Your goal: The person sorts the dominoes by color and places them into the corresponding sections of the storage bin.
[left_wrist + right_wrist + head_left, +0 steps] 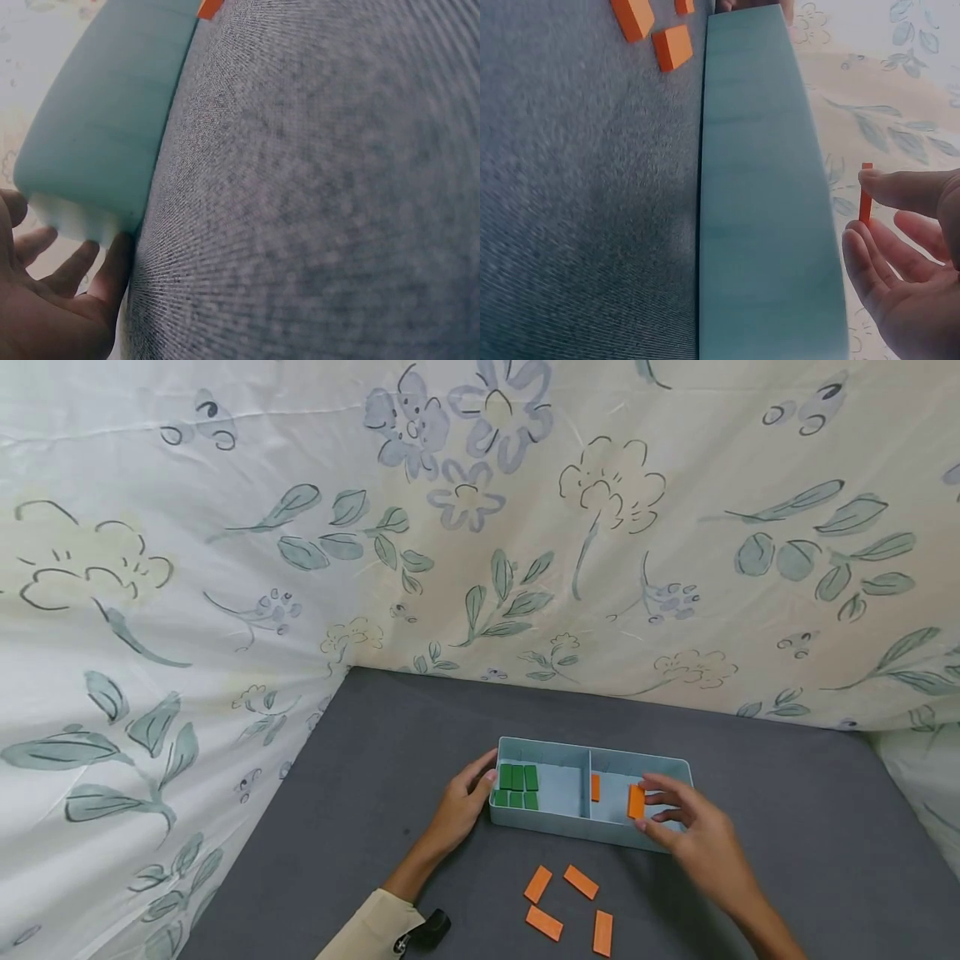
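Right hand [701, 835] pinches orange block [636, 802] by ends; probably light, stiff, best held there. Left hand [460, 806], unclenched, touches tray [562, 827].

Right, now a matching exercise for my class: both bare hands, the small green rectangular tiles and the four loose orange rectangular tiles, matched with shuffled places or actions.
Column one
1. Bare left hand
2. Bare right hand
3. Small green rectangular tiles
4. Four loose orange rectangular tiles

Column two
A. Lying on the dark grey cloth
B. Touching the left end of the pale blue rectangular box
C. Pinching a single orange tile
D. Inside the box's left compartment

Pairs: 1-B, 2-C, 3-D, 4-A
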Tool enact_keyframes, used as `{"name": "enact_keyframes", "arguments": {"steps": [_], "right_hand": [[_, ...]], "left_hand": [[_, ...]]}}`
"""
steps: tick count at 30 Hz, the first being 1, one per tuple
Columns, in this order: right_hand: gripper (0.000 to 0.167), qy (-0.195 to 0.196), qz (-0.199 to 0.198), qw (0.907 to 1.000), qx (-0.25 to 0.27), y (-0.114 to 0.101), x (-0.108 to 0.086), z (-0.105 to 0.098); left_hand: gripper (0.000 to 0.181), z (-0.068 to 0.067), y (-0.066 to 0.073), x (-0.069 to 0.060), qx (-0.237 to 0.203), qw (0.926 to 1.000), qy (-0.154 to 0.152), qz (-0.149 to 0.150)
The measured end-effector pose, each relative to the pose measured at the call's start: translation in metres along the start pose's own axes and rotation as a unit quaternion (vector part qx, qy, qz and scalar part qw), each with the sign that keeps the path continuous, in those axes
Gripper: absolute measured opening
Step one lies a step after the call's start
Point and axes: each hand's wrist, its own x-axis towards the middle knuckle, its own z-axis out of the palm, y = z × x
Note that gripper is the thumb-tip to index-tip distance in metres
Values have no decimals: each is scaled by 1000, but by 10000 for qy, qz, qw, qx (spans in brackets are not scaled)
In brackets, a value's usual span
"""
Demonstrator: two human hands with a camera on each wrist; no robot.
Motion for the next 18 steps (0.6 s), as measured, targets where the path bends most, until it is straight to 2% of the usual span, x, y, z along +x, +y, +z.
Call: {"name": "enact_keyframes", "arguments": {"steps": [5,18], "right_hand": [[62,-209,155,9996,-90,3,10,1],[61,-737,185,9966,-321,16,31,3]], "left_hand": [[52,0,1,0,15,10000,5,-6],[53,1,3,-3,106,9999,36,-3]]}}
